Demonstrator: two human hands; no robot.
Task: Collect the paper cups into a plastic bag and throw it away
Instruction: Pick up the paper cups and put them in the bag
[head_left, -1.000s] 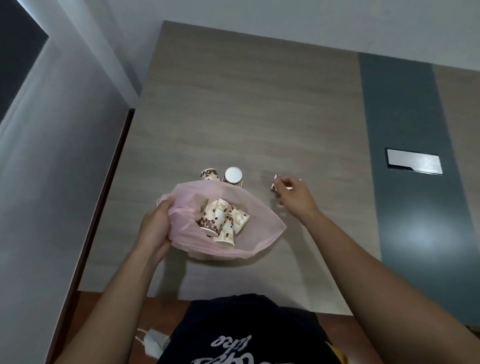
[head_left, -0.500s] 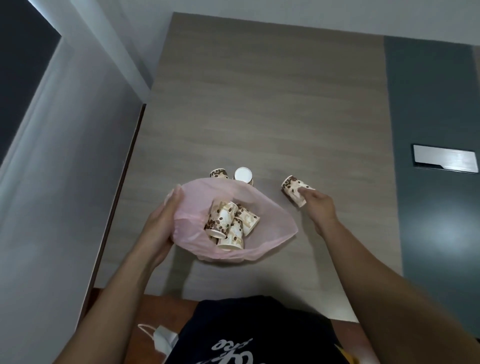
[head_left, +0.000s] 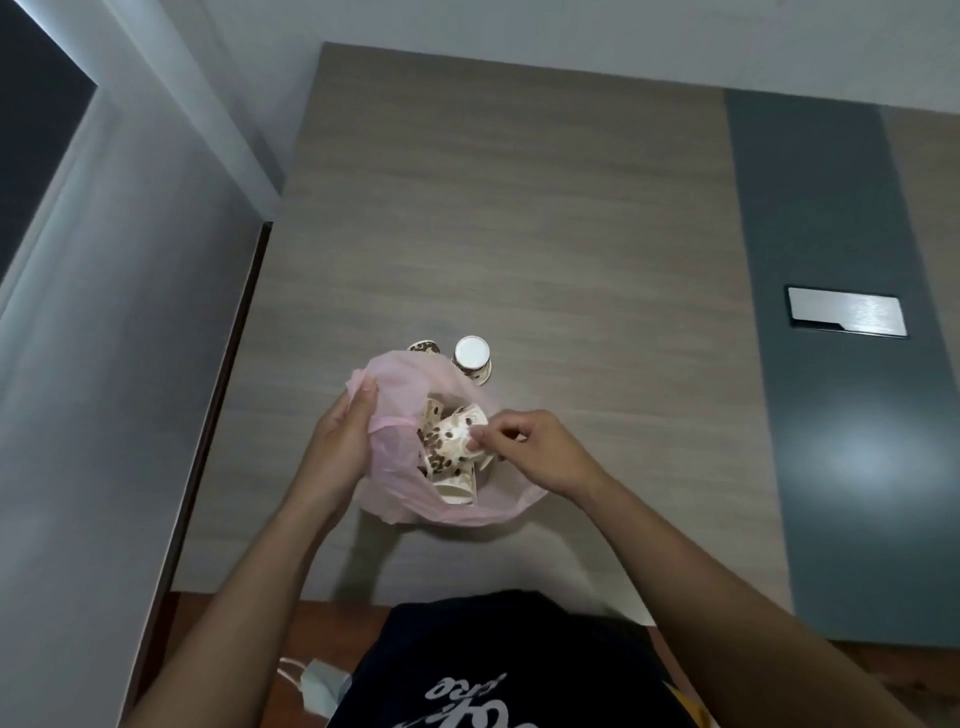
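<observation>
A pink plastic bag (head_left: 400, 470) lies open on the wooden table (head_left: 519, 234), with several brown-spotted paper cups (head_left: 451, 470) inside it. My left hand (head_left: 340, 449) grips the bag's left rim. My right hand (head_left: 524, 447) is over the bag's mouth, its fingertips pinching the rim of a spotted paper cup (head_left: 454, 434) that lies on top of the others. Just behind the bag, an upside-down cup (head_left: 471, 358) stands on the table, and another cup (head_left: 423, 347) peeks over the bag's far edge.
A dark grey strip (head_left: 831, 364) runs along the table's right side with a metal cover plate (head_left: 847, 313) set in it. A grey wall (head_left: 104, 364) borders the table on the left. A white charger with cable (head_left: 319, 683) lies near my body.
My right hand picked up the cup that lay on the table to the right of the bag and carried it left over the bag's mouth. My left hand kept its grip on the bag.
</observation>
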